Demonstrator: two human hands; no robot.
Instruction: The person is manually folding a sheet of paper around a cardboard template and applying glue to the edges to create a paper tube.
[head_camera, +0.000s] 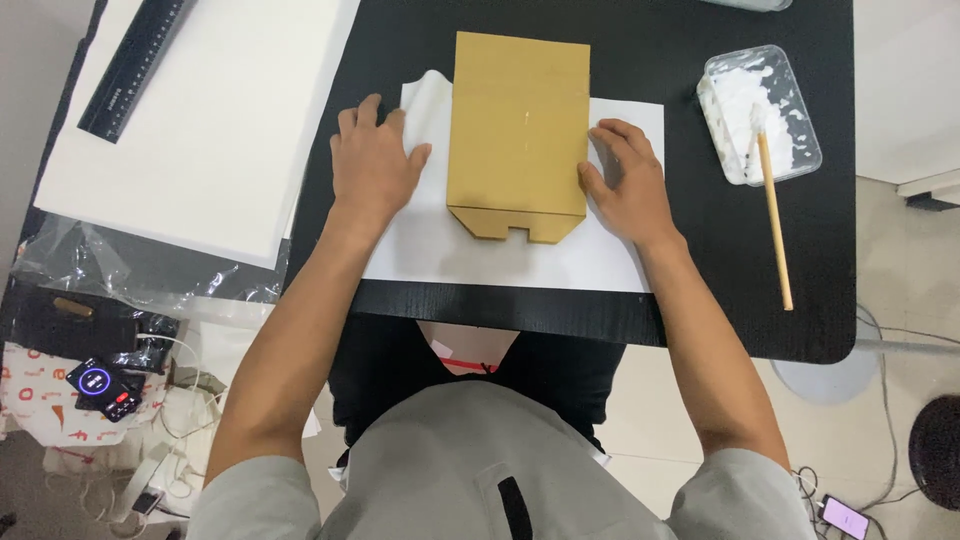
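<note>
On white paper (500, 255), both hands flank a tan cardboard piece (517, 135).

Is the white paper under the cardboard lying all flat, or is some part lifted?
Partly lifted. The paper lies flat on the right, but its upper left corner curls up beside the left hand.

Cardboard piece (518, 135) on paper sheet (500, 255), mid-table (660, 330).
Hands flat on sheet: left hand (374, 165) left of cardboard, right hand (627, 182) right. Tub (760, 112) with stick (774, 220) far right; ruler (135, 65) on board (210, 130) far left.
</note>
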